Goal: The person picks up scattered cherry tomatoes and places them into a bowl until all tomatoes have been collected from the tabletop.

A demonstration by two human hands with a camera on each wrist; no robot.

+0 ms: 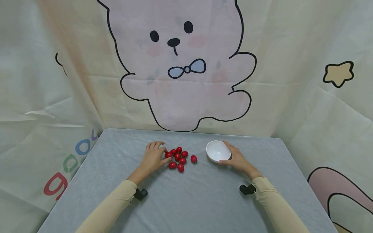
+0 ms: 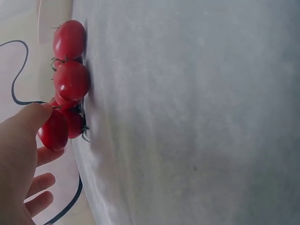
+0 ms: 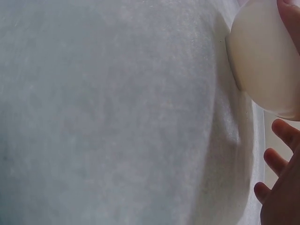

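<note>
Several red cherry tomatoes (image 1: 177,157) lie clustered on the grey cloth, one lone tomato (image 1: 193,159) a little to their right. At the cluster's left edge my left hand (image 1: 152,158) pinches a cherry tomato (image 2: 54,131) between thumb and index finger, its other fingers loosely bent. To the right stands a white bowl (image 1: 217,150) with nothing inside it. My right hand (image 1: 236,159) grips the bowl from its right side, thumb at the near rim and index finger at the far rim. In the right wrist view the bowl's outer wall (image 3: 265,61) shows, while the remaining fingers are spread below it.
A grey cloth (image 1: 201,200) covers the table. Behind it hangs a curtain (image 1: 276,106) printed with a cartoon bear, and similar fabric encloses both sides. Each wrist wears a small black mount (image 1: 247,189).
</note>
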